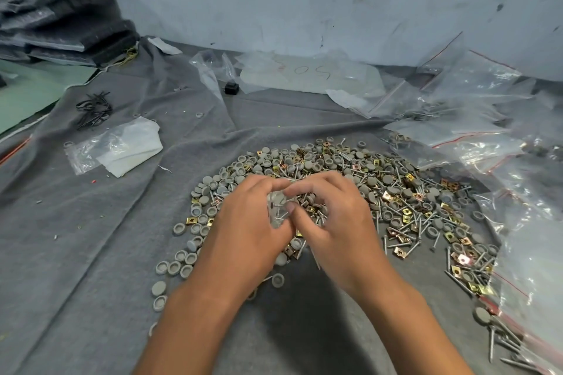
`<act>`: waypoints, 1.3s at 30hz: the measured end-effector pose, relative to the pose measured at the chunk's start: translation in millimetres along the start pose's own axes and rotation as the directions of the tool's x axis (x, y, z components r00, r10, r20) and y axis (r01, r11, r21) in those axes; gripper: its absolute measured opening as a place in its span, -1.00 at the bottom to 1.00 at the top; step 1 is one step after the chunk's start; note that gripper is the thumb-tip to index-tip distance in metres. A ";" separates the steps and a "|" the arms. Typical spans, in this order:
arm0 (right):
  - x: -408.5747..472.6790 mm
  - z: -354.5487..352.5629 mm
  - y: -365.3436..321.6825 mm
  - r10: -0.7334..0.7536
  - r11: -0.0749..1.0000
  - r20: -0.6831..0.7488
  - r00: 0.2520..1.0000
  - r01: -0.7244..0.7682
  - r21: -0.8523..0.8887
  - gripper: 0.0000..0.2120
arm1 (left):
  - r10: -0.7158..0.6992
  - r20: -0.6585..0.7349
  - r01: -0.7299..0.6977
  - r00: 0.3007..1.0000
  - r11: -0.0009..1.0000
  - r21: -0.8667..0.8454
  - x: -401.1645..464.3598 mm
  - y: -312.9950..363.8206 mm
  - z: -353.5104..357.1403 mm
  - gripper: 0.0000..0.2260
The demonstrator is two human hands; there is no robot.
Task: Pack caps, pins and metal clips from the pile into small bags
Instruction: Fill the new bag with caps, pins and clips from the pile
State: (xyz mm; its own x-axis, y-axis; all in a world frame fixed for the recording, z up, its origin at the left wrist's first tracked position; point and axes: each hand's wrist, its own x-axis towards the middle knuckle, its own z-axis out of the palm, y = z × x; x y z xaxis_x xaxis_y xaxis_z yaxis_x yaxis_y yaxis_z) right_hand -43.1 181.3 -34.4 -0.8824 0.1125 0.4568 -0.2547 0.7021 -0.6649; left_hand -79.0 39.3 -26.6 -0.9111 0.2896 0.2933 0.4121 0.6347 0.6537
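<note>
Small clear plastic bag [275, 211], at frame centre, is pinched between the curled left hand [249, 222] and right hand [329, 222] directly above the mixed pile of grey caps, pins and brass clips [396, 192], so refills stay within reach.

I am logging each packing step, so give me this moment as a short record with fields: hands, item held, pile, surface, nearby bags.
left hand: left hand holds the small clear bag
right hand: right hand pinches the same bag
bag contents: a pin shows inside; the rest unclear
pile: pile of grey caps, pins and brass clips under and around the hands
surface: grey cloth
nearby bags: red-striped zip bags heaped at right
</note>
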 end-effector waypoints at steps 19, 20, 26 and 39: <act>-0.4 4.6 -4.4 0.245 0.944 -0.015 0.969 -0.235 0.232 -0.90 | 0.080 0.040 -0.080 0.996 0.997 -0.003 -2.2 -2.0 -2.5 -0.58; -0.2 4.7 -4.7 0.271 0.933 -0.024 0.962 -0.256 0.253 -0.90 | 0.084 0.045 -0.084 0.995 0.996 -0.014 -2.7 -2.1 -2.3 -0.57; 2.8 -8.8 -3.2 0.355 0.846 0.026 0.935 -0.333 0.416 -0.78 | 0.064 0.039 -0.064 0.997 0.998 -0.001 -2.7 -5.4 -2.8 -0.54; 1.0 -17.1 -0.7 0.446 0.763 0.288 0.847 -0.528 0.373 -0.92 | 0.006 0.017 -0.006 1.000 1.000 0.022 -1.6 -5.9 0.0 -0.57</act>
State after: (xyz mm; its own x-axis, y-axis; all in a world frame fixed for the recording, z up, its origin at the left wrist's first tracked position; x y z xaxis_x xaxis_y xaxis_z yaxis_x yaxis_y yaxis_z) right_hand -37.0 192.9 -23.4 -0.9753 0.2060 -0.0800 0.1247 0.2141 -0.9688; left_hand -79.9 35.1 -31.0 -0.9086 0.3050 0.2854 0.4176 0.6487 0.6363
